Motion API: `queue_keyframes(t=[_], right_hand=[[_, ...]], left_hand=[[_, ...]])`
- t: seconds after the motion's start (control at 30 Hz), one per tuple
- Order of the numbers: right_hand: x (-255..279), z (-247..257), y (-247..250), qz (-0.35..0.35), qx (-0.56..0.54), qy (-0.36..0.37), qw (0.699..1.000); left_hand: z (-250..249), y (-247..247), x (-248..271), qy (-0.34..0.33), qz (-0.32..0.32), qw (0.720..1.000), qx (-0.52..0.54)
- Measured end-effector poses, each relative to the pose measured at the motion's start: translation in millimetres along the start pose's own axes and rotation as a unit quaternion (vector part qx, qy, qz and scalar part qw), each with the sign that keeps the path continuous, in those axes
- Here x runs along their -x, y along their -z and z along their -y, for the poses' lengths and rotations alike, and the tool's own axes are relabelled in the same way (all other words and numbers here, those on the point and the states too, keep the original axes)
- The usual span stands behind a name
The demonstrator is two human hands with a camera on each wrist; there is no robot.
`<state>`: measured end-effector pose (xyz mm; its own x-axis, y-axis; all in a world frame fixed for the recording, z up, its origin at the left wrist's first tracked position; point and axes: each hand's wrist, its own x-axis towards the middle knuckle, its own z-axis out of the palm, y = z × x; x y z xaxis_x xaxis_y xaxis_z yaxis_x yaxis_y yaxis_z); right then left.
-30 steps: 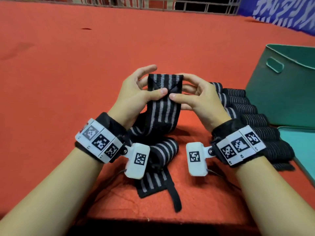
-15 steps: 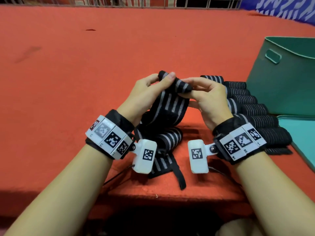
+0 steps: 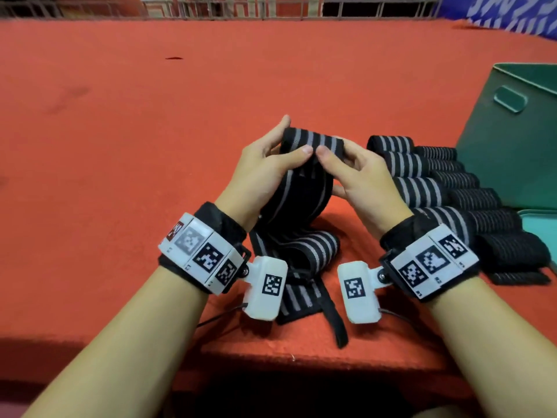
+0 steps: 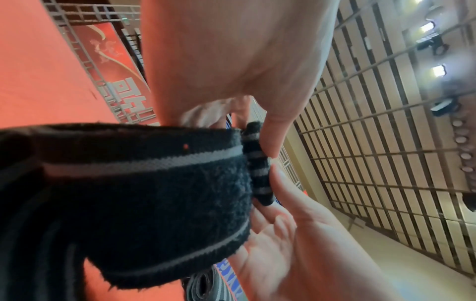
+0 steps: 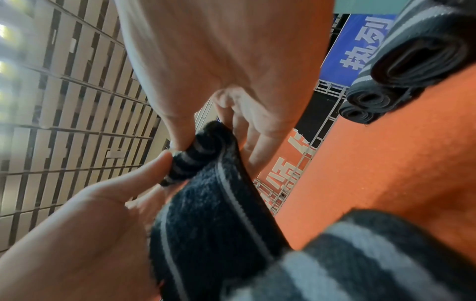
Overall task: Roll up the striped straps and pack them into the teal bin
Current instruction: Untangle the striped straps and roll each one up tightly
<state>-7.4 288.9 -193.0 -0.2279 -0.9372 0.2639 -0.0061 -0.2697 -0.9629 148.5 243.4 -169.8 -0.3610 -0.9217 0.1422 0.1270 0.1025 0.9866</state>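
A black strap with grey stripes (image 3: 310,143) is held up above the red table, its top end curled into a small tight roll (image 4: 256,165) (image 5: 195,154). My left hand (image 3: 271,164) pinches the roll's left end between thumb and fingers. My right hand (image 3: 352,167) pinches its right end the same way. The strap's loose length (image 3: 301,251) hangs down and lies folded on the table between my wrists. The teal bin (image 3: 512,140) stands at the far right, apart from both hands.
Several rolled striped straps (image 3: 428,188) lie in a row between my right hand and the bin; their ends show in the right wrist view (image 5: 425,57). A teal lid (image 3: 542,233) lies flat at the right edge. The table's front edge (image 3: 301,360) is close to me.
The strap's flat top end has been turned over into a small roll between both hands. My hands came closer together and a little nearer to me.
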Motion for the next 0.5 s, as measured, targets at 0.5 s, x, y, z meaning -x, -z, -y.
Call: queue_keyframes(t=[0.5], right_hand=[[1.2, 1.1, 9.3, -0.05, -0.011, 0.069, 0.996]], left_hand=[[5.8, 4.3, -9.3, -0.022, 0.013, 0.998, -0.052]])
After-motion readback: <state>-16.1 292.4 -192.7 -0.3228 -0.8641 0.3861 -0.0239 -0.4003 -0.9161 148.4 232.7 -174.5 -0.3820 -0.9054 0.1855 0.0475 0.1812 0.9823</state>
